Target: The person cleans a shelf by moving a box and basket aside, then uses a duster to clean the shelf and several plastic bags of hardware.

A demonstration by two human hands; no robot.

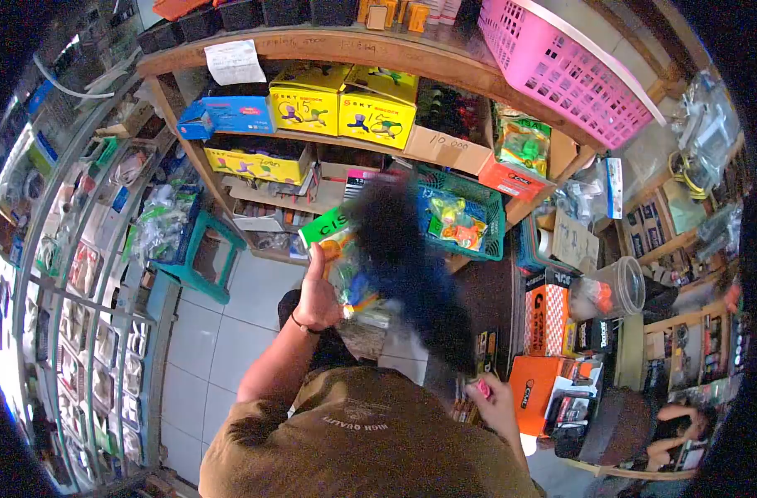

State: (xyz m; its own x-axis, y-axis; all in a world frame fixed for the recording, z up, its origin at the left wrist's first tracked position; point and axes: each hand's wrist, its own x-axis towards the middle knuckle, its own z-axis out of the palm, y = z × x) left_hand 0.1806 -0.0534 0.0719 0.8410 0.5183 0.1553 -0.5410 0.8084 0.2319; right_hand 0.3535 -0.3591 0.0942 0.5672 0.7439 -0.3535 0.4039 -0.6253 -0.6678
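My left hand (316,300) is closed on a clear plastic pack (345,278) with a green header card and orange, blue and yellow pieces inside. Low on the right, my right hand (496,401) is wrapped round the pink handle end of what looks like a dark feather duster (407,249). Motion smears the duster's black and blue head, which reaches up in front of the shelf and covers part of the pack. Just beyond the head, a green basket (496,224) holds similar colourful packs.
Yellow boxes (305,106), a blue box (233,114) and an open carton (449,148) stand on the wooden shelf. A pink basket (561,75) sits above. Orange boxes (538,390) and a clear jar (623,286) are at right, near another person's arms (677,436). A teal stool (208,257) stands left.
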